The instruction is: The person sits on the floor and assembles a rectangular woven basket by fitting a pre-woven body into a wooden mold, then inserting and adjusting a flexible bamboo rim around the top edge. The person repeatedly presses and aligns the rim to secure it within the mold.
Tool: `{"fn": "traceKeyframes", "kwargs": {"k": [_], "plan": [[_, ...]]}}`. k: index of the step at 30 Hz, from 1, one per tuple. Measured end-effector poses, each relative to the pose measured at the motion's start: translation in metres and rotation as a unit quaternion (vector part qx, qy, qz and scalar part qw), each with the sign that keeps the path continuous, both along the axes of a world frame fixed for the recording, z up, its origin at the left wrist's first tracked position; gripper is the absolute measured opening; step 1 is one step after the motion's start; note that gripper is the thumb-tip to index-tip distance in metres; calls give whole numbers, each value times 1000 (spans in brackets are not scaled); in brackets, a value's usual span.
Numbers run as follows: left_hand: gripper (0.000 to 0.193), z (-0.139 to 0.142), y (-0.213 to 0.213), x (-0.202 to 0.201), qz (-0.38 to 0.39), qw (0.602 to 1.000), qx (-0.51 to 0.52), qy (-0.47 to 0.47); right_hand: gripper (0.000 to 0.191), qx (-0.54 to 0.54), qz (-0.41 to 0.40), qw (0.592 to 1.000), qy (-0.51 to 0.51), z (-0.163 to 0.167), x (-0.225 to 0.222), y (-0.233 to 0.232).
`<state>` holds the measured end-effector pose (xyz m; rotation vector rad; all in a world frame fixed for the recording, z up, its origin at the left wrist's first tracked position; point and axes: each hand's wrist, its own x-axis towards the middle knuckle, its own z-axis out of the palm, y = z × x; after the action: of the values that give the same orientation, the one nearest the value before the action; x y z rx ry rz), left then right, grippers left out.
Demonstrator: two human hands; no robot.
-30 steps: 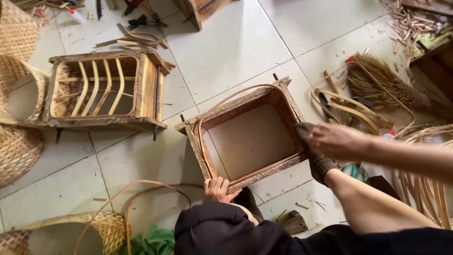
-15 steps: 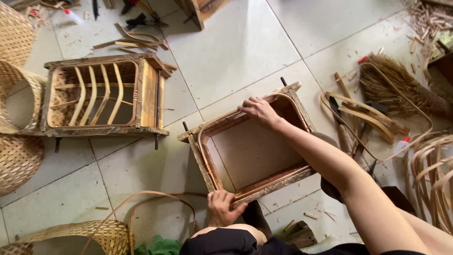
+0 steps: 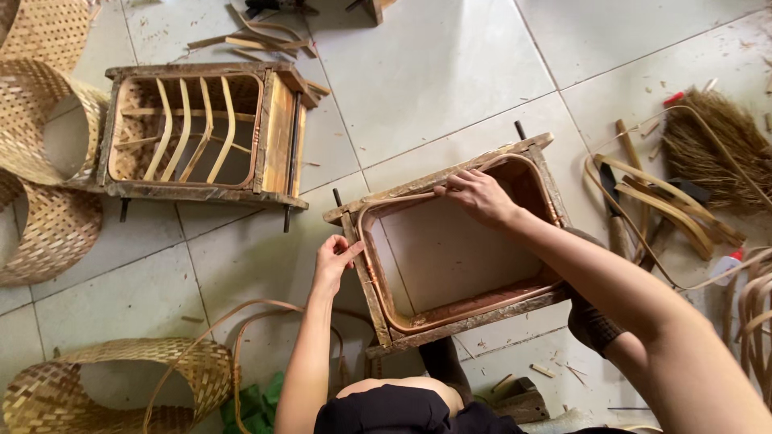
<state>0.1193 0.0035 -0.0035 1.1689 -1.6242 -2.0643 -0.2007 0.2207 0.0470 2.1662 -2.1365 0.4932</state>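
Head view: wooden frame mould point(image 3: 539, 148) on tiled floor point(image 3: 450, 72), centre. Bent cane strip point(image 3: 466, 315) already seated along near and left inner walls; far edge not yet fully pressed in.

Left hand point(image 3: 334, 261) pinches strip at frame's left corner. Right hand point(image 3: 476, 195) presses strip against far rail, fingers curled on it.

Second mould point(image 3: 193, 128), with ribs, far left. Woven baskets point(image 3: 48, 145) at left edge.

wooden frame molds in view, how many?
2. One frame at centre, with the left hand on its left rail and the right hand on its far rail; the other frame at upper left, untouched. More may lie beyond the view.
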Motion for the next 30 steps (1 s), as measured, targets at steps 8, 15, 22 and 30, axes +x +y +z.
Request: {"fn": "traceKeyframes", "kwargs": {"k": [8,15,22,30], "plan": [[45,-5,-12,-2,-36,999,-16,-37,42,33,41,999,-5,5,0,11],[44,10,-9,-5,-41,991,-82,-102,40,42,22,999,9,6,2,7],[35,29,60,-119,-119,736,-665,-37,48,34,-28,999,31,-1,9,5],[18,16,89,-185,-199,756,-619,-80,72,151,-184,969,67,15,-44,41]]}}
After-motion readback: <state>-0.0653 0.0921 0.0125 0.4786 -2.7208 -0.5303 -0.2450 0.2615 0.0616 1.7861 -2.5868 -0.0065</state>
